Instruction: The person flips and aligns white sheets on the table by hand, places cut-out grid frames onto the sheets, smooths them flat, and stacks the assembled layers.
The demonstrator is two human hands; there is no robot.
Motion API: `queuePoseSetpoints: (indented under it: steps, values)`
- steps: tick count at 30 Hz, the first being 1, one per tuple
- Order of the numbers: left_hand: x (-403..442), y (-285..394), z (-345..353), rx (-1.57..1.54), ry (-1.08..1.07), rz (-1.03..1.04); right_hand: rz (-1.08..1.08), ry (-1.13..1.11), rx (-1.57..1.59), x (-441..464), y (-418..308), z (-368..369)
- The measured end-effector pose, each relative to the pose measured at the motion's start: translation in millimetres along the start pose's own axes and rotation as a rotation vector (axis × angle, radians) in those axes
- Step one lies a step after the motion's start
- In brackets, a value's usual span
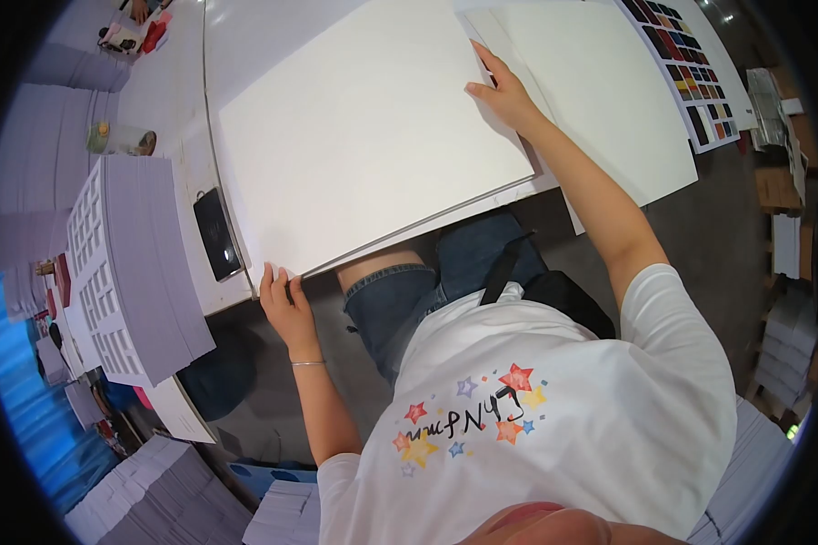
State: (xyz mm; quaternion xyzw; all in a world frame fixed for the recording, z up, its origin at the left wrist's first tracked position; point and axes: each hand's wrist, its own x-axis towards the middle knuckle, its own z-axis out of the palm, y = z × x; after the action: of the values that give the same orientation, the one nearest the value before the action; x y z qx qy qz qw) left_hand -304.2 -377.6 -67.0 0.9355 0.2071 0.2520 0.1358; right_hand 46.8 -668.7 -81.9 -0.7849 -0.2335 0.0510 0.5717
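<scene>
A large white sheet point(373, 127) lies flat in front of me, with at least one more layer showing under its near edge. At its near left corner, my left hand point(288, 304) is closed on the edge, with the fingertips on the corner. My right hand point(504, 91) grips the right edge, thumb on top and fingers along the side. A small dark red patch shows between that thumb and the fingers; what it is I cannot make out. To the right lies another white sheet point(600, 118), partly under my right forearm.
A black phone point(215, 234) lies on the white table point(191, 173) at left, beside a tall stack of white sheets point(150, 263). A colour swatch chart point(686, 68) is at the upper right. More paper stacks point(159, 495) stand lower left. Another person's hand point(139, 11) shows at the top left.
</scene>
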Motion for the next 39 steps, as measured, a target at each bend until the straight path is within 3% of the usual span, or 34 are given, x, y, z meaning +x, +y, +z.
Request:
queuePoseSetpoints:
  steps: [9,12,15,20,24,27,34,39]
  values:
    - [16,12,-11,-0.050,-0.060,-0.009,-0.057,0.040,-0.153,-6,0,4]
    - [37,6,-13,0.021,-0.171,-0.161,-0.154,0.047,-0.197,-5,1,6]
    - [63,5,2,-0.002,-0.034,-0.172,-0.267,0.162,-0.451,1,20,13]
    - [71,-11,32,-0.217,-0.053,-0.318,-0.130,0.137,-0.555,-2,13,12]
    - [68,-10,37,-0.273,0.002,-0.297,-0.052,0.120,-0.618,-7,-6,12]
    - [70,9,30,-0.078,-0.135,-0.380,0.010,0.077,-0.705,-7,-15,14]
    - [74,14,42,0.104,-0.028,-0.222,-0.021,0.091,-0.814,-9,-22,17]
    - [124,4,65,0.137,-0.038,-0.167,0.090,0.058,-0.774,7,-15,16]
